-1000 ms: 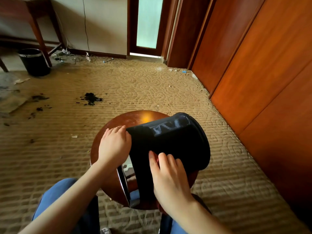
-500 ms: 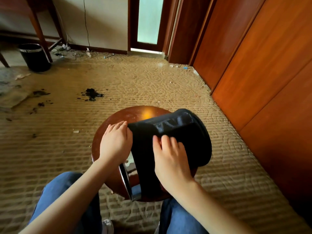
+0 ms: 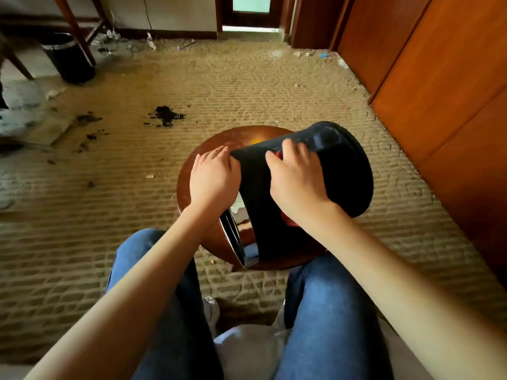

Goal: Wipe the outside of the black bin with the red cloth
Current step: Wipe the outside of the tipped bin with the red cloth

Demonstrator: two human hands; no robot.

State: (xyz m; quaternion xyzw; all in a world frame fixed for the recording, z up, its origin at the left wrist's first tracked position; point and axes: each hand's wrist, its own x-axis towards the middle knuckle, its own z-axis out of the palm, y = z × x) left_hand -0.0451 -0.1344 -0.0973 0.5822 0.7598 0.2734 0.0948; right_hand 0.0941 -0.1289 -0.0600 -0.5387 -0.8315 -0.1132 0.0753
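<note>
Here, from my head view, the black bin (image 3: 343,174) lies on its side on the round wooden stool (image 3: 211,144) in front of my knees. Its shiny rim faces me and its base points away to the right. My left hand (image 3: 214,179) holds the bin at the rim end, fingers curled over the edge. My right hand (image 3: 296,176) is bunched around the red cloth (image 3: 278,155), pressing it to the bin's upper side; only slivers of red show. A second bin (image 3: 68,58) stands far left.
</note>
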